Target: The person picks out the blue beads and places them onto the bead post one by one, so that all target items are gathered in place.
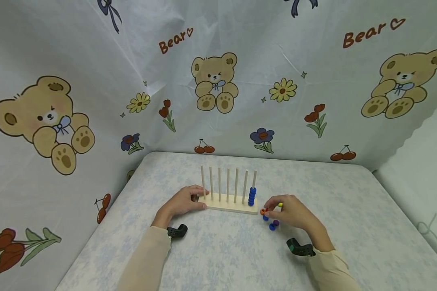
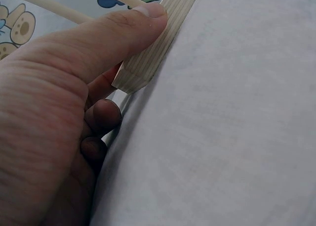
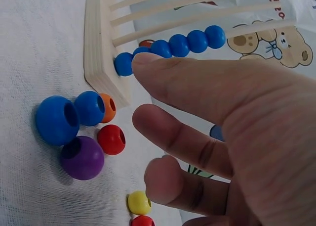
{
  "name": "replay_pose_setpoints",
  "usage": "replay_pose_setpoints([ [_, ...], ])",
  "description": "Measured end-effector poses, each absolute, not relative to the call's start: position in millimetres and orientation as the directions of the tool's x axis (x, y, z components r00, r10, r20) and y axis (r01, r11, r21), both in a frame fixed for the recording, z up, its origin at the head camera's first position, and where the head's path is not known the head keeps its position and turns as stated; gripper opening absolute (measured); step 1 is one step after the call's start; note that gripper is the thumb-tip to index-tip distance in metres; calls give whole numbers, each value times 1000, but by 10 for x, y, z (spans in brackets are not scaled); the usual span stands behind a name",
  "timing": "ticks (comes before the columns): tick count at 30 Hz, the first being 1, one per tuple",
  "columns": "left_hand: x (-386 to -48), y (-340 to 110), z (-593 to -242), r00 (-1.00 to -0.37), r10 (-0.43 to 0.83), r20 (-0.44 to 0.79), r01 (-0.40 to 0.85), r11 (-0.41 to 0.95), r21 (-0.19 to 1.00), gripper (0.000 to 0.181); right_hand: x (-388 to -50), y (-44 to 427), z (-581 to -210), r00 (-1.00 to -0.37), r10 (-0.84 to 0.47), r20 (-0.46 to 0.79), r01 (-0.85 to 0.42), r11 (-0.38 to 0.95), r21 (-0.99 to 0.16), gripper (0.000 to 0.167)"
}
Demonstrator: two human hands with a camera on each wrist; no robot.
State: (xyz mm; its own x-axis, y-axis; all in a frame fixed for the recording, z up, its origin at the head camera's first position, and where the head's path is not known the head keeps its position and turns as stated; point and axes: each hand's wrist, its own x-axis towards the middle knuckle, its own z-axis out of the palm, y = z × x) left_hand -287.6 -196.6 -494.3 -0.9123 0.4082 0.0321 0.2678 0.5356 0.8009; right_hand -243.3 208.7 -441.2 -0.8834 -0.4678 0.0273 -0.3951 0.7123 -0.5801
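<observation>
A wooden bead rack (image 1: 225,207) with several upright pegs stands on the table. My left hand (image 1: 180,202) grips the left end of its base, thumb against the front edge. Several blue beads (image 1: 252,197) are stacked on the rightmost peg. Right of the rack, my right hand (image 1: 291,211) is over loose beads, thumb and fingers apart with no bead visible between them. In the right wrist view, two blue beads (image 3: 58,120), an orange bead (image 3: 108,108), a red bead (image 3: 111,139) and a purple bead (image 3: 82,158) lie close together.
A yellow bead (image 3: 139,203) and another red bead (image 3: 142,221) lie farther off. The table (image 1: 218,254) has a pale mottled cover. Behind it hangs a cloth (image 1: 247,48) printed with bears and flowers. A thin cable (image 1: 430,226) hangs at the right.
</observation>
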Motion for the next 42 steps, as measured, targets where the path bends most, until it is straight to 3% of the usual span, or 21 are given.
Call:
replay_pose_setpoints([
  [18, -2865, -1958, -4948, -914, 406, 10, 251, 545, 800, 52, -2405, 1995, -4499, -891, -453, 25, -398, 753, -524, 8],
  [42, -2855, -1953, -4929, -919, 394, 14, 248, 551, 797, 47, -2367, 1946, -4480, -914, -405, -8, -348, 795, -496, 14],
])
